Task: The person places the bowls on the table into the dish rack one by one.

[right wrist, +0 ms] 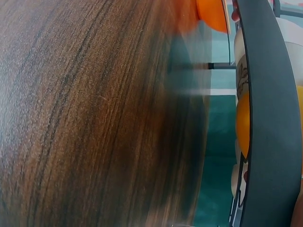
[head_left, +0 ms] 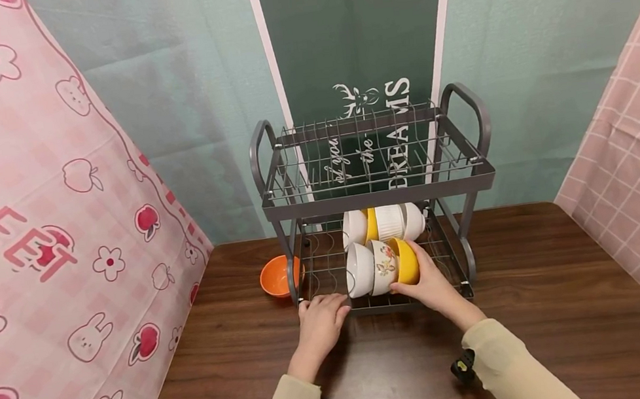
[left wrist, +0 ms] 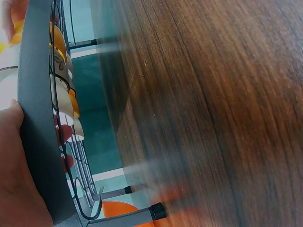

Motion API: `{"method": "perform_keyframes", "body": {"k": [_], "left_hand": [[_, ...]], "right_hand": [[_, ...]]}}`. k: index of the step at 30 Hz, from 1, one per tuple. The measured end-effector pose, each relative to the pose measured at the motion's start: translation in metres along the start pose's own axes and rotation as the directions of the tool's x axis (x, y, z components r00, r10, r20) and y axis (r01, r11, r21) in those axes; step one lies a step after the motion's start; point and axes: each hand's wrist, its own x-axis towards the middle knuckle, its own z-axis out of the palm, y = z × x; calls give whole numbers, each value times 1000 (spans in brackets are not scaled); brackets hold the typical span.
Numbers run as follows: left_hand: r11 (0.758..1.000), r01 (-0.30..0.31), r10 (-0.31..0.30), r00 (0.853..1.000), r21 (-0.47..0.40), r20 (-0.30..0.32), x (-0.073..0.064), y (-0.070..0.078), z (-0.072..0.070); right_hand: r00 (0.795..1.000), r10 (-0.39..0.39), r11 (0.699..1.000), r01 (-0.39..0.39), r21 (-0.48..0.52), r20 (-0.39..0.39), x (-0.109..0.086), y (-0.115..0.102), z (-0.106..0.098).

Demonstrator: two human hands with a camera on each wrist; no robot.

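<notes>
My right hand grips a yellow bowl at the right end of the front row on the lower shelf, thumb low in front and fingers at its upper right side. Beside it, tilted on edge, stand a flower-patterned bowl and a white bowl. My left hand rests on the front edge of the dark grey two-tier dish rack, left of the white bowl. In the left wrist view that hand lies along the front bar. Only a sliver of the right hand shows in its wrist view.
Behind the front row, a second row holds white bowls, a ribbed white bowl and a yellow one. An orange bowl sits on the wooden table by the rack's left side. The upper tier's wire slots hang over the bowls.
</notes>
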Motion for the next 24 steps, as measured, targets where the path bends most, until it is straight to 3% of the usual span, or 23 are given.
{"method": "perform_keyframes", "body": {"k": [24], "left_hand": [[1000,0,0,1000,-7,-3,0,-1,2]], "right_hand": [[999,14,1000,-14,13,53,-1,-2,-4]]}}
